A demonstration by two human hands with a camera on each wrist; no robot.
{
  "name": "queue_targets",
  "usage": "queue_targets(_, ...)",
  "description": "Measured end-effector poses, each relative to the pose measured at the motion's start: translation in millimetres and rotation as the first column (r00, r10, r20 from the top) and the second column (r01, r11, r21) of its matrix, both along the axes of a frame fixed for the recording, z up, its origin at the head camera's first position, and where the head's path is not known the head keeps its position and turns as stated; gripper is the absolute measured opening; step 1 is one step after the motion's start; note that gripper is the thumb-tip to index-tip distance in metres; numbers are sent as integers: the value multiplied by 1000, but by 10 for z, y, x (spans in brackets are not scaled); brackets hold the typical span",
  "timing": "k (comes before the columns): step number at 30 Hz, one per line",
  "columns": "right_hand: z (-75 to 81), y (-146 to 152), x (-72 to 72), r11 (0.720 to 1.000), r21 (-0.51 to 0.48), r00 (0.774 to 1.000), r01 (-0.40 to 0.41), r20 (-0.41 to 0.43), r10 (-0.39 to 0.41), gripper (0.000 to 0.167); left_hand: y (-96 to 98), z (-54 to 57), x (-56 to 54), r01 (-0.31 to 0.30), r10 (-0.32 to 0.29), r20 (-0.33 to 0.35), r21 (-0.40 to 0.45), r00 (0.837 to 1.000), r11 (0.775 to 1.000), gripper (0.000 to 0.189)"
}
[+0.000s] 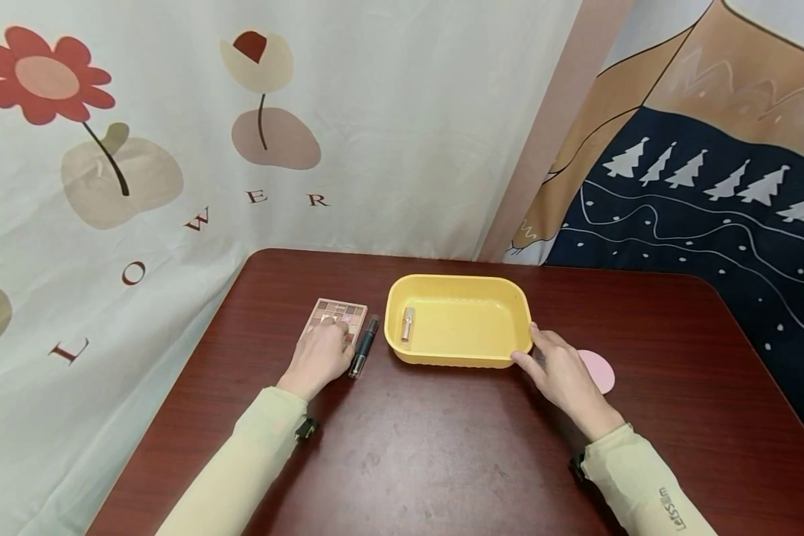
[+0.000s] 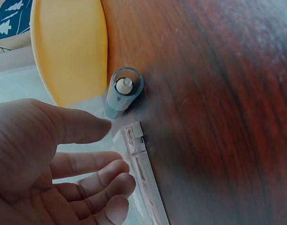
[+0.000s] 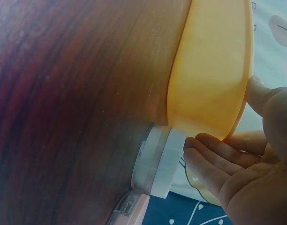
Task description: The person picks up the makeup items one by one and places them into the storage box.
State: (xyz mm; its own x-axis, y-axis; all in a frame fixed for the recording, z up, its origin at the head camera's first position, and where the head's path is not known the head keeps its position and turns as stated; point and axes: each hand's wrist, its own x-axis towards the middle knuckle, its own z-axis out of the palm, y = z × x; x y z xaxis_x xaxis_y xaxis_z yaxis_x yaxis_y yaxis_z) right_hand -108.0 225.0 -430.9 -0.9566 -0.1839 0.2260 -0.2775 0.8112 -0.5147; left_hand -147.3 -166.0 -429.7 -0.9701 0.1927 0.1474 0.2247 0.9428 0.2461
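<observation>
A makeup palette [image 1: 356,311] with rows of pans lies on the left of the table. Over it rests my left hand [image 1: 321,353]; in the left wrist view its loosely curled fingertips are at the palette's [image 2: 148,187] upper side, thumb apart. Just right of the palette lies a dark pen-like tube [image 1: 365,346] with a clear end. My right hand [image 1: 566,372] holds the near right corner of a yellow basin [image 1: 462,357], thumb and fingers on either side. Inside the basin, at its left end, is a lipstick [image 1: 407,324].
A white-lidded round jar [image 3: 160,159] stands beside the right fingertips, hidden by the hand in the head view. Right of that hand lies a round pink case [image 1: 598,371]. A printed curtain [image 1: 402,134] hangs behind the dark wooden table [image 1: 435,447].
</observation>
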Motion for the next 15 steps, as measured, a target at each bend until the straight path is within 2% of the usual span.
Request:
queue_targets(9,3,-4,7,1000,0,1000,0,-1,0,67,76,19,18,9,-12,88,31,996,999,36)
queue_targets(15,0,-4,5,1000,3,1000,-1,-3,1,67,118,14,26,33,-35,99,22,995,999,30)
